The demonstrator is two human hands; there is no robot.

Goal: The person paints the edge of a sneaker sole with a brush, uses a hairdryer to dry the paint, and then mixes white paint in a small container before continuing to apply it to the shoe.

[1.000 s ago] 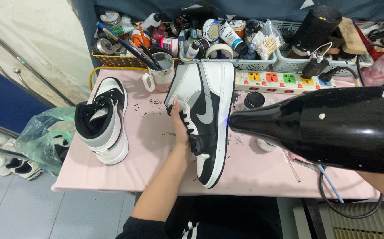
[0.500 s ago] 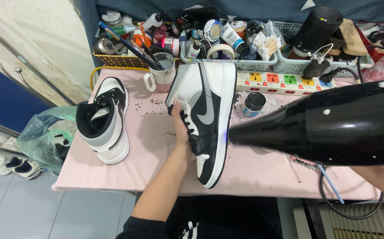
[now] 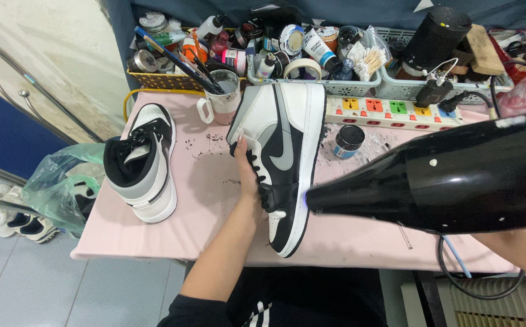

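A black, white and grey high-top sneaker point(image 3: 287, 151) lies on its side on the pink table point(image 3: 208, 206). My left hand point(image 3: 246, 172) holds it along the lace side. My right hand point(image 3: 517, 248), mostly out of frame at the lower right, grips a black hair dryer point(image 3: 456, 178). The dryer's nozzle points left, its tip close to the white sole near the toe. The matching sneaker point(image 3: 142, 163) stands upright at the table's left.
A white mug of brushes point(image 3: 220, 100), baskets of paint jars and bottles point(image 3: 299, 48), a white power strip point(image 3: 396, 112) and a small open jar point(image 3: 349, 140) crowd the back. A green plastic bag point(image 3: 63, 181) hangs at the left. Shoes point(image 3: 8, 218) sit on the floor.
The hair dryer has moved left and down, its nozzle coming closer to the sneaker's sole. My left hand and the sneaker have hardly moved.
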